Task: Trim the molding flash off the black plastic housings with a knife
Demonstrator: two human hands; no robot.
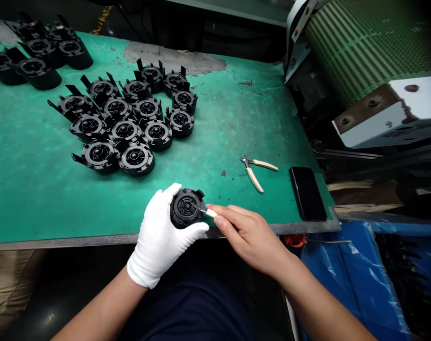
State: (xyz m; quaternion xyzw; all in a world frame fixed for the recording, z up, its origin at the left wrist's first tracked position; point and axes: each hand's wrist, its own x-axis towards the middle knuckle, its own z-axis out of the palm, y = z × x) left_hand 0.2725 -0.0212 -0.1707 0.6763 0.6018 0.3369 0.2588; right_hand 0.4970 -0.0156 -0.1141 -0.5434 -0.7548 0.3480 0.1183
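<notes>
My left hand [159, 235], in a white glove, is wrapped round a round black plastic part [185, 208] held just over the near edge of the green table [30, 189]. My bare right hand [246, 233] pinches a small cream-handled tool [209, 212] whose thin metal tip touches the part's right rim. Both hands are closed on what they hold.
Several similar black parts [130, 121] lie grouped on the table's middle left, with more at the far left corner [38, 54]. Cream-handled pliers [256, 170] and a black phone [307, 193] lie to the right. A green-belted machine [364, 52] stands at the right, a blue plastic-lined bin [357, 279] below it.
</notes>
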